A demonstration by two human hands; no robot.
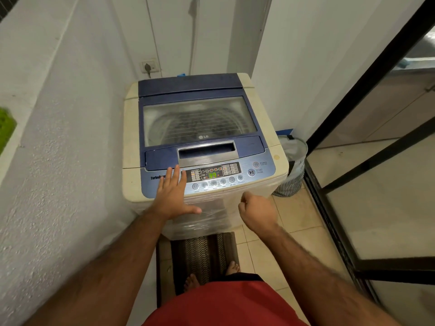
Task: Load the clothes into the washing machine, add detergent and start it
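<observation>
A top-loading washing machine [131,137] with cream sides and a blue lid [195,87] stands in front of me. The lid is closed, and its window shows the drum below. On the control panel [263,171] a green number is lit. My left hand [173,192] lies flat and open on the panel's left end, fingers spread. My right hand [255,211] hovers as a closed fist in front of the machine's right front corner, holding nothing that I can see. No loose clothes or detergent show outside the machine.
A striped laundry basket [293,171] stands on the floor to the right of the machine. A white wall runs close on the left; a black-framed glass door [353,172] is on the right. A dark ribbed mat [202,255] lies under my bare feet. A wall socket [149,66] sits behind the machine.
</observation>
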